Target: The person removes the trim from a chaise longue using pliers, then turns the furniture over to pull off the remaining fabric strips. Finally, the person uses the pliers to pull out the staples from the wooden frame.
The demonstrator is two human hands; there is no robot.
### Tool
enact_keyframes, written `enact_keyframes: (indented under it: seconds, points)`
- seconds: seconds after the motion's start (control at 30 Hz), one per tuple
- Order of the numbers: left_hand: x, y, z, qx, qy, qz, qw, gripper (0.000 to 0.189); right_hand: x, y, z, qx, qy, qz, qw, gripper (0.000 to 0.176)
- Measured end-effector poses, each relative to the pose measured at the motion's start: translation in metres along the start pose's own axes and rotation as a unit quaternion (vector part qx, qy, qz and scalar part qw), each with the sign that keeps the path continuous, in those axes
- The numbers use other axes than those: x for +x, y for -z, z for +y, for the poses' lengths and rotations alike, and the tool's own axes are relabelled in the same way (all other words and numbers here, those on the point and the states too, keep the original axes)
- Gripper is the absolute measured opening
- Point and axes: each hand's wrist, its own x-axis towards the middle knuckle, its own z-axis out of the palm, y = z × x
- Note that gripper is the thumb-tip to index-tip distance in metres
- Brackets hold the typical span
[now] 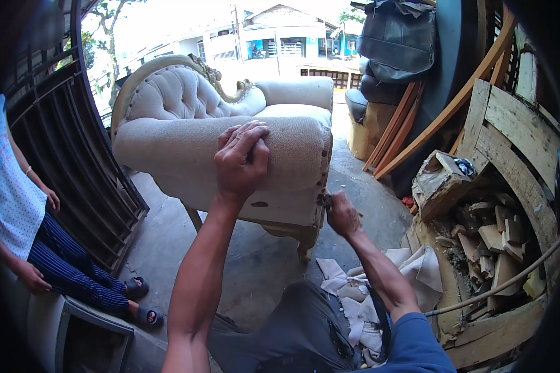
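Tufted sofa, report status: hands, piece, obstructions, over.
Left hand on the rolled arm; right hand at its studded edge, grip unclear. Sofa upright. Fabric scraps below right forearm; bystander at left, apart.

Daylight from the open street side blows out the background; fisheye edges curve and fall into black.

No text, label, brand, number or sign can be read. The building (286,45) at the top centre of the frame is too small and washed out to show any legible lettering, and the pale mark on a sandal (149,316) at lower left is too small to make out.
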Motion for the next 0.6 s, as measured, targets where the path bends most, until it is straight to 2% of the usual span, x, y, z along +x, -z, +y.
enact_keyframes:
  seconds: [0.03, 0.07, 0.1, 0.13, 0.17, 0.2, 0.23, 0.27, 0.3, 0.33, 0.37, 0.4, 0.43, 0.47, 0.5, 0.53, 0.57, 0.6]
  points:
    - [-0.002, -0.001, -0.001, 0.007, -0.002, -0.004, 1.0, 0.018, -0.016, 0.01, -0.024, 0.001, -0.04, -0.02, 0.999, 0.022]
    - [-0.001, -0.003, -0.001, 0.014, -0.005, -0.005, 1.0, 0.018, -0.045, 0.002, -0.023, 0.044, -0.098, -0.109, 0.988, 0.027]
    - [-0.001, -0.004, 0.002, 0.015, -0.007, -0.001, 1.0, 0.018, -0.061, 0.021, -0.046, 0.115, -0.2, -0.205, 0.951, 0.031]
    - [-0.002, -0.005, 0.005, 0.041, 0.003, -0.007, 0.999, 0.02, -0.073, 0.031, -0.064, 0.142, -0.279, -0.252, 0.916, 0.04]
    - [-0.005, -0.006, 0.01, 0.067, 0.013, -0.015, 0.998, 0.022, -0.101, 0.025, -0.065, 0.127, -0.329, -0.254, 0.901, 0.045]
    - [-0.016, -0.006, 0.025, 0.11, 0.039, 0.0, 0.993, 0.025, -0.098, 0.046, -0.08, 0.228, -0.522, -0.291, 0.769, 0.042]
    - [-0.031, -0.008, 0.045, 0.154, 0.059, 0.018, 0.986, 0.03, -0.124, 0.041, -0.07, 0.372, -0.606, -0.225, 0.666, 0.038]
    - [-0.057, -0.012, 0.07, 0.136, 0.113, 0.015, 0.984, 0.031, -0.169, 0.033, -0.066, 0.5, -0.666, -0.152, 0.532, 0.034]
    - [-0.091, -0.019, 0.093, 0.116, 0.164, 0.008, 0.98, 0.032, -0.211, 0.024, -0.074, 0.523, -0.7, -0.1, 0.475, 0.027]
    - [-0.123, -0.038, 0.108, 0.011, 0.295, -0.012, 0.955, 0.033, -0.24, 0.028, -0.088, 0.558, -0.694, -0.155, 0.428, 0.024]
    - [-0.156, -0.064, 0.114, -0.094, 0.421, -0.033, 0.902, 0.034, -0.267, 0.026, -0.108, 0.568, -0.715, -0.117, 0.391, 0.019]
    - [-0.194, -0.097, 0.108, -0.06, 0.42, -0.051, 0.904, 0.035, -0.285, 0.025, -0.106, 0.577, -0.748, -0.076, 0.32, 0.013]
    - [-0.216, -0.121, 0.102, -0.027, 0.419, -0.065, 0.905, 0.036, -0.288, 0.025, -0.1, 0.576, -0.747, -0.075, 0.323, 0.013]
    - [-0.208, -0.129, 0.104, -0.031, 0.42, -0.059, 0.905, 0.036, -0.282, 0.031, -0.093, 0.574, -0.735, -0.046, 0.358, 0.012]
    - [-0.195, -0.132, 0.109, -0.073, 0.462, -0.093, 0.879, 0.037, -0.277, 0.04, -0.091, 0.569, -0.724, -0.018, 0.389, 0.011]
    - [-0.185, -0.13, 0.113, -0.112, 0.503, -0.131, 0.847, 0.037, -0.253, 0.055, -0.099, 0.546, -0.677, -0.016, 0.493, 0.012]
    - [-0.174, -0.126, 0.111, -0.11, 0.506, -0.132, 0.845, 0.037, -0.233, 0.069, -0.099, 0.545, -0.679, -0.018, 0.491, 0.012]
    - [-0.162, -0.12, 0.105, -0.196, 0.59, -0.136, 0.771, 0.032, -0.212, 0.079, -0.098, 0.515, -0.656, -0.074, 0.547, 0.014]
